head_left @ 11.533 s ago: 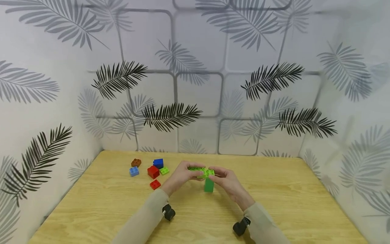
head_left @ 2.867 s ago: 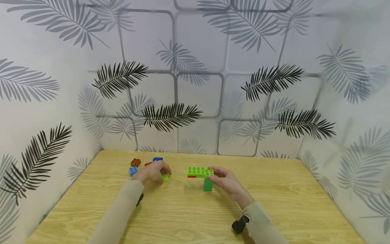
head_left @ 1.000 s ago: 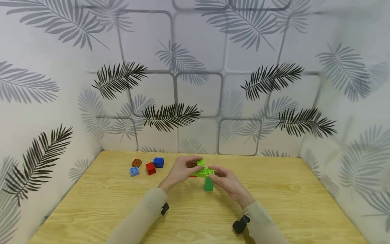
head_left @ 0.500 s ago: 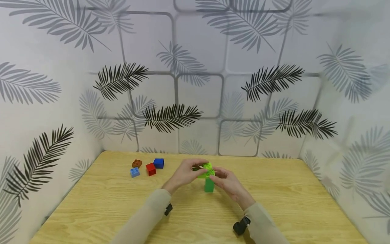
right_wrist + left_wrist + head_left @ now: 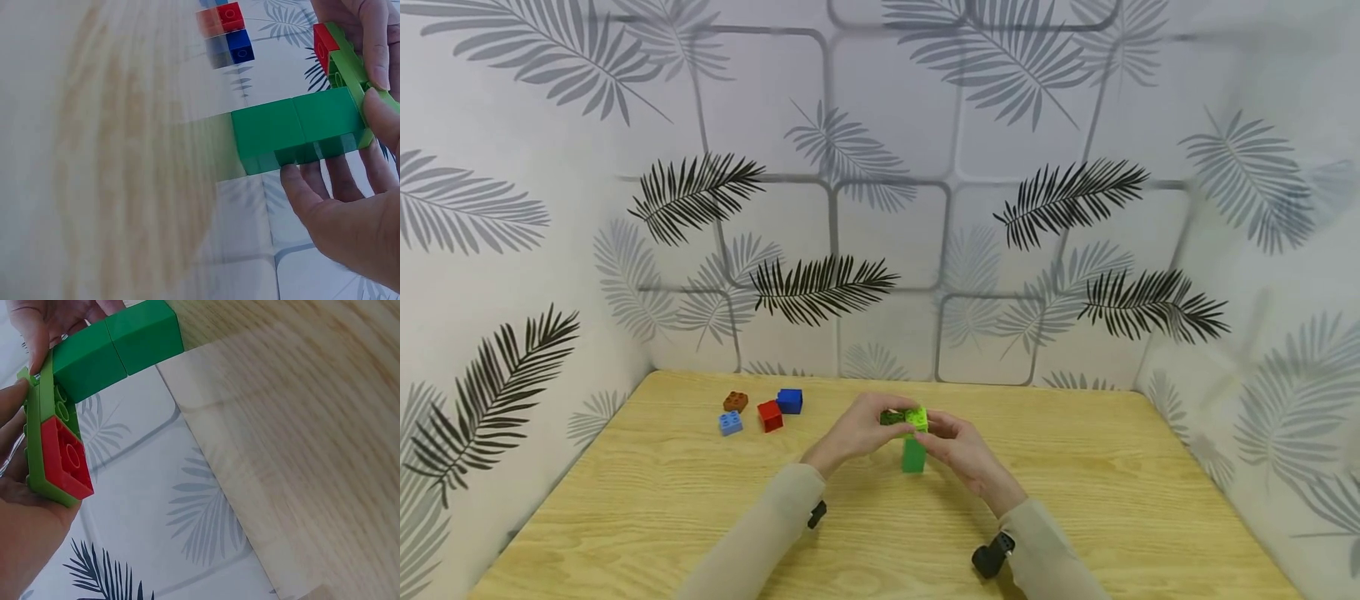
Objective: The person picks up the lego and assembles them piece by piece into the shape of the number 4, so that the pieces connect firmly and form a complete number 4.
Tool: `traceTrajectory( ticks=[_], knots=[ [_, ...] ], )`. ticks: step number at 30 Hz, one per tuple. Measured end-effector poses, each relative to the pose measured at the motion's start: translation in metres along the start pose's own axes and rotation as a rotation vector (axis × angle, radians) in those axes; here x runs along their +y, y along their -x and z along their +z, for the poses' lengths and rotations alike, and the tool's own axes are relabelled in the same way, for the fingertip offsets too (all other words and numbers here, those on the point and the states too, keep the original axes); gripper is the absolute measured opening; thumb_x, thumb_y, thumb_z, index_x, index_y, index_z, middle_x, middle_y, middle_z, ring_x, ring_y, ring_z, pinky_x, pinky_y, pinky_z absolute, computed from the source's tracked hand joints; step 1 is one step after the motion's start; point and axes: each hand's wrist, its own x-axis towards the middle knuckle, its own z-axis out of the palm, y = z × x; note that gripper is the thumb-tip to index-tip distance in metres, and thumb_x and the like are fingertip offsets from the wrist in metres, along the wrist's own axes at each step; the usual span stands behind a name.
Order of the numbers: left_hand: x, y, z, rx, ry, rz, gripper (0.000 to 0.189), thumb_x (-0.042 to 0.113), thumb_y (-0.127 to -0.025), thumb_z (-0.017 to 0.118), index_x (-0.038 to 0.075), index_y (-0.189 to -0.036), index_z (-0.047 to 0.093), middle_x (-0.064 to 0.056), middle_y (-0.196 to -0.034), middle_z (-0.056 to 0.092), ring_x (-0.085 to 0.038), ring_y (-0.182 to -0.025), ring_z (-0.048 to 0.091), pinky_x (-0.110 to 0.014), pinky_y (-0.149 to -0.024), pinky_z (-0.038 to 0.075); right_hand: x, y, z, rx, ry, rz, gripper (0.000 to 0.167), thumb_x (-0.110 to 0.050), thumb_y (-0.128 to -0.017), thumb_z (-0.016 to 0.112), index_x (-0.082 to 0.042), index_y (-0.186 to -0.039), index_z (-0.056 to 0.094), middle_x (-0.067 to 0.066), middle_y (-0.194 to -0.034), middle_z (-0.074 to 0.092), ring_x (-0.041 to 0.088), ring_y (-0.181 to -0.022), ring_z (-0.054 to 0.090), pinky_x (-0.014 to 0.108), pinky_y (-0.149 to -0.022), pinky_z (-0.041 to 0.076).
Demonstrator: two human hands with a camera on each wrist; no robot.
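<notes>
A tower of two dark green toy bricks (image 5: 913,456) stands upright on the table. Across its top lies a long lime toy brick (image 5: 36,447), overhanging to the left, with a flat red brick (image 5: 65,459) fixed under its free end. On the right end, above the tower, sits a small lime brick (image 5: 917,416), which my left hand (image 5: 859,427) pinches; its palm lies along the overhang. My right hand (image 5: 964,452) grips the top of the tower from the right, thumb in front and fingers behind. The left fingers partly hide the long lime brick.
Left of the tower, loose on the wooden table (image 5: 1075,500), lie a brown brick (image 5: 735,402), a light blue brick (image 5: 731,422), a red brick (image 5: 770,415) and a dark blue brick (image 5: 789,401). A patterned wall (image 5: 880,333) stands behind.
The flat red brick left the table and now sits under the long brick. My left hand fetched the small lime brick, then moved it right along the top. My right hand stayed put.
</notes>
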Motion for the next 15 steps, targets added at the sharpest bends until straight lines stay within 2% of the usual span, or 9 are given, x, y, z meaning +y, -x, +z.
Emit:
traceTrajectory(
  ticks=[5,9,15],
  knots=[
    [0.0,0.0021,0.0021,-0.001,-0.037,0.007,0.03,0.013,-0.092,0.069,0.011,-0.122,0.069,-0.005,-0.12,0.069,-0.017,-0.109,0.065,-0.026,-0.089,0.053,0.0033,0.0007,-0.0021,-0.033,0.002,-0.028,0.053,-0.014,-0.094,0.067,-0.002,-0.143,0.049,0.016,-0.138,0.057,0.016,-0.118,0.059,0.033,-0.102,0.048],
    [0.001,0.0019,0.0025,0.006,-0.033,0.004,0.029,0.014,-0.091,0.07,0.013,-0.12,0.071,-0.003,-0.118,0.07,-0.015,-0.105,0.065,-0.026,-0.086,0.053,0.0042,-0.0005,-0.005,-0.064,-0.022,-0.042,0.055,-0.013,-0.094,0.066,0.001,-0.144,0.046,0.015,-0.136,0.057,0.014,-0.116,0.06,0.031,-0.101,0.048],
    [0.0025,-0.0007,0.002,-0.005,-0.039,-0.014,0.028,0.014,-0.091,0.071,0.014,-0.119,0.071,-0.001,-0.117,0.069,-0.014,-0.103,0.064,-0.025,-0.084,0.053,0.001,-0.0015,-0.0082,-0.062,-0.035,-0.016,0.054,-0.012,-0.094,0.067,0.0,-0.143,0.048,0.014,-0.135,0.058,0.014,-0.116,0.06,0.03,-0.1,0.049]
  ],
)
